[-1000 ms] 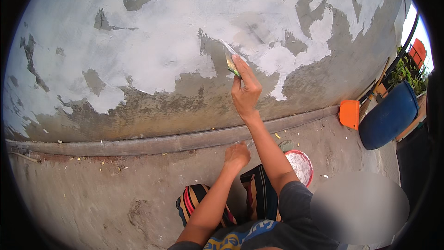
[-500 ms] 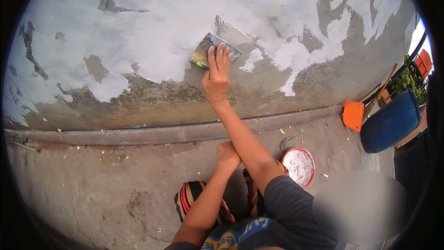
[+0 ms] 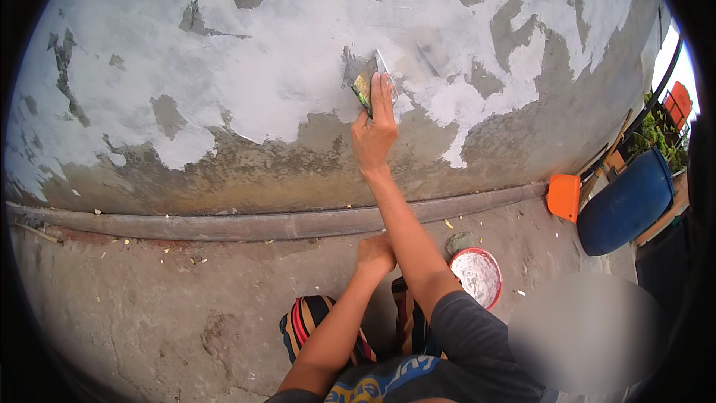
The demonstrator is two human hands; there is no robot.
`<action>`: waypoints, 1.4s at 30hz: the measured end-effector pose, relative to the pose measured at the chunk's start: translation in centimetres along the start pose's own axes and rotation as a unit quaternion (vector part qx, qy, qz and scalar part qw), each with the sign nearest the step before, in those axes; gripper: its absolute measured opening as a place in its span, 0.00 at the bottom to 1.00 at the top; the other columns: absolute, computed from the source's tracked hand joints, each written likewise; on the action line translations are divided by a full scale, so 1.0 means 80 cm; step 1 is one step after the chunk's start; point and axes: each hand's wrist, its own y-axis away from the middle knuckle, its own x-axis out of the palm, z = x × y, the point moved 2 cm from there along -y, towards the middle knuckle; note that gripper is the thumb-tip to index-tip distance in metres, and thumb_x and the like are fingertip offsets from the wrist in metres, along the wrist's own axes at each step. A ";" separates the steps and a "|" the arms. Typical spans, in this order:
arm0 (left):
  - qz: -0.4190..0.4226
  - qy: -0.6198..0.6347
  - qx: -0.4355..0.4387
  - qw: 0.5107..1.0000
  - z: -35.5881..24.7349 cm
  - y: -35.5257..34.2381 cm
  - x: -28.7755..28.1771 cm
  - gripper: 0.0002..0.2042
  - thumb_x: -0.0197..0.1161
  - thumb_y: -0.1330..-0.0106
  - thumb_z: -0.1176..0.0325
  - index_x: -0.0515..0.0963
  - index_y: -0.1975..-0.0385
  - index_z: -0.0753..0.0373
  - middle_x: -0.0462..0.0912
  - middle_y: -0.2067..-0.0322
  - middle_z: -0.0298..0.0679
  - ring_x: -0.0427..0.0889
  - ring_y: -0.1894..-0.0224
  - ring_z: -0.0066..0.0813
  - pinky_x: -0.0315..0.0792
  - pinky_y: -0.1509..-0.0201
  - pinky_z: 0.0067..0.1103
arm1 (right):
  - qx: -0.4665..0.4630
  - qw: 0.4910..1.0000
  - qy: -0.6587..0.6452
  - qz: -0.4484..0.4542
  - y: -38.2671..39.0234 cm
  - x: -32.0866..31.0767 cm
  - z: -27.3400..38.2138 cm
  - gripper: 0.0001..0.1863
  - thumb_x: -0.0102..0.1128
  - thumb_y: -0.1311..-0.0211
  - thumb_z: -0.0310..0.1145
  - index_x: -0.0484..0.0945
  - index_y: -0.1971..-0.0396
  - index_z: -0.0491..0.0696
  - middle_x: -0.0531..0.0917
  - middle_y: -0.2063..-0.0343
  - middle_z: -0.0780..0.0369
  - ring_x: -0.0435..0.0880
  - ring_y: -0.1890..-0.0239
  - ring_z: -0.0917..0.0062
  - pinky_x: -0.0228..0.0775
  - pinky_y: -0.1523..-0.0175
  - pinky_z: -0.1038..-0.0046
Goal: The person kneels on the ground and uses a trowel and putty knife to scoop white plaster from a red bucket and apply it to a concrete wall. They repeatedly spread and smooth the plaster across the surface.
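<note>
My right hand point(image 3: 375, 128) is raised against a grey wall point(image 3: 246, 164) patched with white putty point(image 3: 283, 52). It presses a flat putty scraper point(image 3: 371, 82) onto the wall's surface, fingers stretched along the blade. My left hand point(image 3: 375, 252) hangs low near my knee, fingers curled, with nothing visible in it. A round bowl of white putty point(image 3: 477, 276) with a red rim sits on the ground just right of my right arm.
A concrete ledge point(image 3: 224, 224) runs along the wall's foot. An orange container point(image 3: 563, 195) and a blue barrel point(image 3: 626, 201) stand at the right. My striped sandals point(image 3: 306, 321) rest on the rough concrete ground point(image 3: 149, 306).
My right hand first swept the scraper left along the wall, then turned it more edge-on while the view shifted. My left hand stayed by my knee.
</note>
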 end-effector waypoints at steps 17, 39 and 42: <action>0.017 0.018 0.021 0.999 0.005 0.012 -0.014 0.10 0.56 0.39 0.65 0.83 0.64 0.58 0.85 0.62 0.42 0.84 0.57 0.37 0.77 0.58 0.28 | -0.123 0.992 0.034 0.002 -0.017 0.065 0.025 0.40 0.47 0.54 0.09 0.64 0.35 0.48 0.62 0.33 0.57 0.53 0.29 0.58 0.45 0.28 0.54; 0.038 0.007 0.037 0.999 -0.022 0.018 -0.028 0.14 0.53 0.41 0.73 0.79 0.55 0.66 0.84 0.60 0.48 0.84 0.54 0.38 0.76 0.54 0.28 | -0.165 0.978 0.087 0.092 0.006 0.022 0.016 0.37 0.53 0.56 0.10 0.70 0.40 0.46 0.73 0.40 0.58 0.74 0.47 0.63 0.68 0.43 0.66; 0.072 0.018 0.031 0.997 -0.017 0.022 -0.031 0.14 0.53 0.40 0.73 0.79 0.57 0.66 0.84 0.60 0.47 0.84 0.54 0.38 0.76 0.54 0.29 | -0.154 0.941 0.020 0.300 0.073 0.002 0.021 0.35 0.55 0.56 0.12 0.71 0.41 0.45 0.72 0.39 0.59 0.75 0.49 0.65 0.69 0.45 0.68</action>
